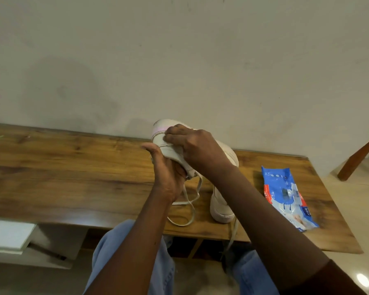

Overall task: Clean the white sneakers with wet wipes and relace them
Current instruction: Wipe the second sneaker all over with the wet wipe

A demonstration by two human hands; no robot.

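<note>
Loose lace lies on wooden table. Second sneaker stands beside it, wipes pack to its right. Held sneaker raised above table: left hand grips it from below, right hand curls over its top.

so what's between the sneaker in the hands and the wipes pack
Head view: the second sneaker, on the table under the right forearm, then bare wood up to the wipes pack.
</note>
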